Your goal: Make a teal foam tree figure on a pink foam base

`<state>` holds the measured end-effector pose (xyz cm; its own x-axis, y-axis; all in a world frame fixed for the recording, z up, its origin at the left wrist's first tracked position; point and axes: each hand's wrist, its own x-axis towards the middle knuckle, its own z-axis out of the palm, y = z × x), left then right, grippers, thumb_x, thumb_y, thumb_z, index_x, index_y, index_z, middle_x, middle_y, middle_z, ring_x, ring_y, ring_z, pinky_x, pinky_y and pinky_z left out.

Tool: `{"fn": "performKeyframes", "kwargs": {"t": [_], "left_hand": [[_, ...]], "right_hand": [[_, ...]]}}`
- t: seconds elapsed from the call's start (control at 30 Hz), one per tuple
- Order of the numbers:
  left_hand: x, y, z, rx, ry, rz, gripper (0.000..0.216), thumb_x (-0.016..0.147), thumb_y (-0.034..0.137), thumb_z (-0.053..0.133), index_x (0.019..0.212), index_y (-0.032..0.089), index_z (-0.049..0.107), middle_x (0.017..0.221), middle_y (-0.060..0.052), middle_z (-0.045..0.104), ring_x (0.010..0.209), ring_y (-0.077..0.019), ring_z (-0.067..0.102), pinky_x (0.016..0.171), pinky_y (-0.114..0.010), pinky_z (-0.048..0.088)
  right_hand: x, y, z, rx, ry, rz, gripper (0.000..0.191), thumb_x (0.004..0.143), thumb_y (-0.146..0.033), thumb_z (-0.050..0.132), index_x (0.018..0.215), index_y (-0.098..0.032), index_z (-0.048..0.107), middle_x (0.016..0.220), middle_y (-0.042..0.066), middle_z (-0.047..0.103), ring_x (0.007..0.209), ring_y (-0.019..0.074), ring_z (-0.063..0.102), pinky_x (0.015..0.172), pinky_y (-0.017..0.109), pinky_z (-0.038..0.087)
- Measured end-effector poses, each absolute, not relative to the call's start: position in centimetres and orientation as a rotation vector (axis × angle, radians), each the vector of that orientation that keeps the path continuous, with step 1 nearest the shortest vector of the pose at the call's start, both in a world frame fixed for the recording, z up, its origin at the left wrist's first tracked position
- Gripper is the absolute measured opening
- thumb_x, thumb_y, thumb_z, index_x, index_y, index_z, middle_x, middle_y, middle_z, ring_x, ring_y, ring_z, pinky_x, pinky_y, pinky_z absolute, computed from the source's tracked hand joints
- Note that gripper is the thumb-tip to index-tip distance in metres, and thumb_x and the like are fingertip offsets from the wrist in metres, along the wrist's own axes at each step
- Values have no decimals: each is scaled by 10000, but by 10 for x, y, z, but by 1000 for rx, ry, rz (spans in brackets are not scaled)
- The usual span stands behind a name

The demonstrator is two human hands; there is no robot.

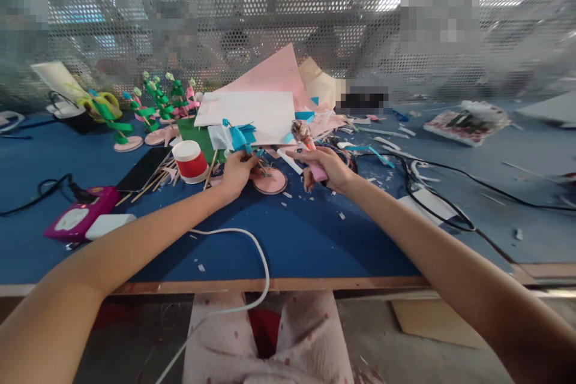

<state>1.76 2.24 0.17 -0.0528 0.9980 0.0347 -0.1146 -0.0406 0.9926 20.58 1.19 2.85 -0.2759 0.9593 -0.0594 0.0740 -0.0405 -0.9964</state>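
My left hand (pixel 237 173) is closed on a thin wooden stick carrying a blue foam bow (pixel 239 135). The stick's foot is beside a round pink foam base (pixel 270 182) on the blue table. My right hand (pixel 327 168) is wrapped round the handle of a pink glue gun (pixel 310 152). Its nozzle points up and left, close to the blue bow.
A red and white cup (pixel 190 161) and loose wooden sticks (pixel 150 183) lie left of my hands. Finished green foam flowers (pixel 155 109) stand at the back left. Foam sheets (pixel 252 111) are piled behind. Black cables (pixel 432 192) cross the right side; a magenta device (pixel 76 219) sits near left.
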Motion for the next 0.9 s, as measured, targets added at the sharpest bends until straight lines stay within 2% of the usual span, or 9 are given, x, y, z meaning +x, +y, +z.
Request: {"fn": "performKeyframes", "kwargs": {"t": [0.2, 0.3, 0.43, 0.57, 0.67, 0.77, 0.83, 0.9], "left_hand": [[18, 22, 4, 1118, 1149, 1313, 144, 775, 67, 530, 640, 116, 516, 494, 44, 529, 405, -72, 523, 422, -189, 477], [18, 23, 3, 1106, 1171, 1322, 140, 775, 66, 527, 648, 123, 508, 495, 48, 524, 406, -72, 521, 419, -187, 475], [16, 26, 1, 1072, 1178, 1361, 141, 782, 85, 519, 652, 133, 488, 520, 45, 532, 404, -70, 515, 419, -194, 479], [15, 26, 0, 1086, 1134, 1375, 111, 778, 176, 558, 685, 134, 513, 564, 31, 561, 417, -68, 514, 429, -191, 476], [15, 26, 0, 1130, 1110, 1450, 126, 764, 234, 583, 705, 144, 519, 614, 31, 580, 420, -54, 497, 446, -182, 467], [14, 28, 0, 1146, 1136, 1569, 131, 766, 232, 578, 696, 152, 501, 614, 43, 551, 412, -41, 467, 448, -171, 447], [13, 30, -1, 1093, 1154, 1611, 121, 780, 221, 559, 706, 156, 489, 618, 47, 528, 413, -39, 458, 452, -172, 445], [13, 31, -2, 1045, 1141, 1610, 111, 796, 214, 537, 719, 158, 480, 627, 50, 516, 419, -38, 457, 464, -177, 453]], "right_hand": [[209, 13, 26, -1082, -1564, 1542, 259, 693, -309, 491, 756, -89, 613, 373, 39, 564, 249, 109, 392, 249, 223, 307], [203, 13, 23, -1137, -1548, 1554, 244, 678, -274, 485, 780, -84, 600, 343, 27, 533, 272, 127, 446, 277, 219, 357], [196, 14, 23, -1176, -1386, 1456, 264, 638, -253, 508, 864, -120, 534, 427, 15, 572, 408, 186, 583, 356, 258, 451], [201, 14, 27, -1236, -1461, 1301, 244, 645, -312, 563, 826, -179, 468, 399, -17, 519, 358, 164, 513, 348, 266, 397], [213, 20, 26, -1315, -1588, 941, 263, 640, -364, 604, 733, -225, 400, 409, -45, 456, 389, 140, 469, 378, 264, 369], [229, 31, 24, -1360, -1749, 254, 315, 586, -340, 635, 632, -230, 344, 483, -33, 407, 532, 152, 481, 488, 277, 390], [240, 37, 23, -1332, -1838, -89, 287, 599, -335, 620, 631, -223, 358, 582, 10, 470, 639, 181, 504, 589, 311, 415], [247, 41, 23, -1281, -1913, -289, 207, 642, -320, 581, 695, -213, 413, 722, 66, 544, 774, 227, 527, 684, 347, 426]]}}
